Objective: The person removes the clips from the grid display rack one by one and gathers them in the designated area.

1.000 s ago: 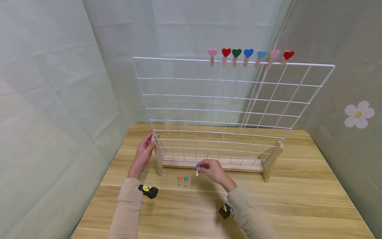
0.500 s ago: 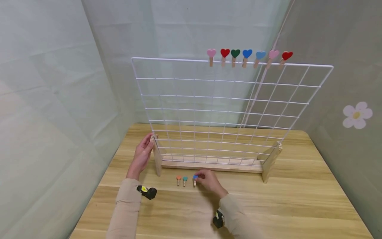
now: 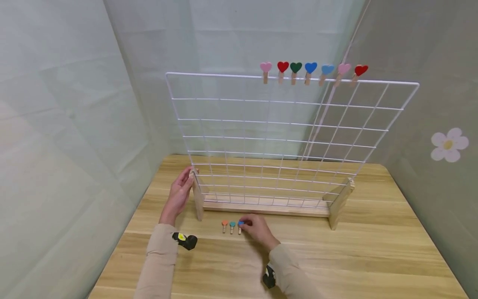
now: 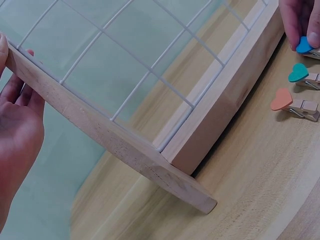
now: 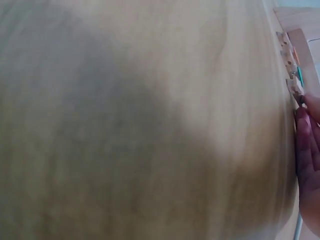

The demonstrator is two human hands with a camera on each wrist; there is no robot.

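Note:
A white wire grid (image 3: pixel 284 137) stands upright in a wooden base (image 3: pixel 261 206) on the table. My left hand (image 3: pixel 188 177) rests with straight fingers against the stand's left wooden foot (image 4: pixel 110 145). My right hand (image 3: pixel 245 224) pinches a blue heart peg (image 4: pixel 303 45) down on the table, just right of a teal heart peg (image 3: pixel 232 224) and an orange heart peg (image 3: pixel 224 223). The three lie in a row in front of the base. In the right wrist view the tabletop is blurred and only the edge of my right hand (image 5: pixel 307 165) shows.
Several heart pegs (image 3: pixel 310 68) in pink, red, green and blue are clipped along the right part of the grid's top wire. The wooden table (image 3: pixel 373 249) is closed in by pale curtain walls; a flower sticker (image 3: pixel 448 144) sits on the right wall.
My right hand has come down and leftward from the stand's base with the blue peg, setting it on the table beside the teal peg. The left hand has stayed put.

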